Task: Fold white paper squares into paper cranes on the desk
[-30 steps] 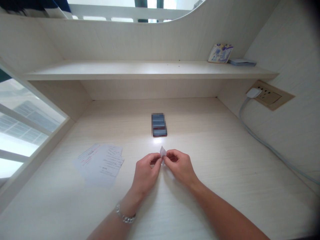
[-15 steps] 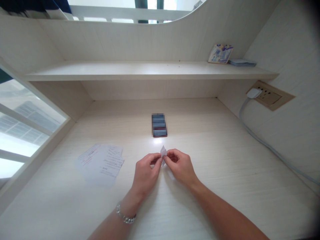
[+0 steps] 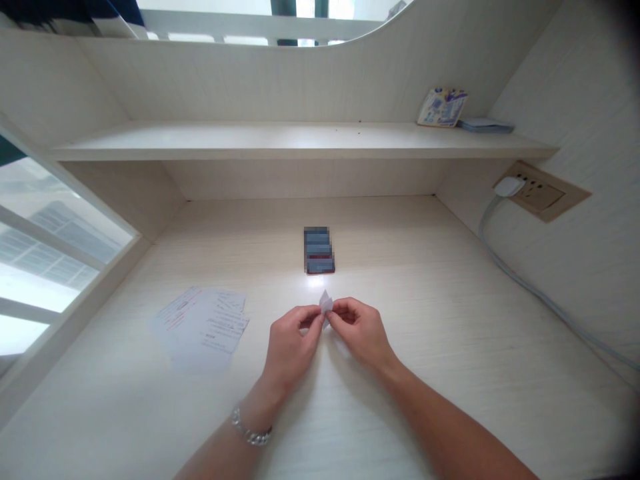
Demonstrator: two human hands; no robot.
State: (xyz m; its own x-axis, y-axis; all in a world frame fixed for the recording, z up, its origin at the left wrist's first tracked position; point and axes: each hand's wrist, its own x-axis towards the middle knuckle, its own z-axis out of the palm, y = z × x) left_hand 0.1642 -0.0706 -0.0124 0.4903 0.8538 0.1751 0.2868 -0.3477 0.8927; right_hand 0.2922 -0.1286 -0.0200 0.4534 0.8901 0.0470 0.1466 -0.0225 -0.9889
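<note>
A small piece of folded white paper (image 3: pixel 326 301) is held upright just above the desk, pinched from both sides. My left hand (image 3: pixel 295 337) grips its left side between thumb and fingers; a silver bracelet (image 3: pixel 250 430) circles that wrist. On the other side, my right hand (image 3: pixel 361 332) pinches the paper with thumb and forefinger. The fingertips of both hands almost meet and cover the paper's lower part. Straight beyond the hands lies a phone (image 3: pixel 319 251), its screen blurred into blocks.
Several sheets with handwriting (image 3: pixel 200 327) overlap on the desk (image 3: pixel 450 320) at left. A shelf (image 3: pixel 300 137) spans the back, bearing a small printed packet (image 3: pixel 443 107) and a flat stack (image 3: pixel 485 125). A grey cable (image 3: pixel 540 297) runs from a wall socket (image 3: pixel 543 193) at right.
Both hands keep their pinch on the paper in nearly the same spot. The paper's upper part has turned slightly and shows a little more of its face.
</note>
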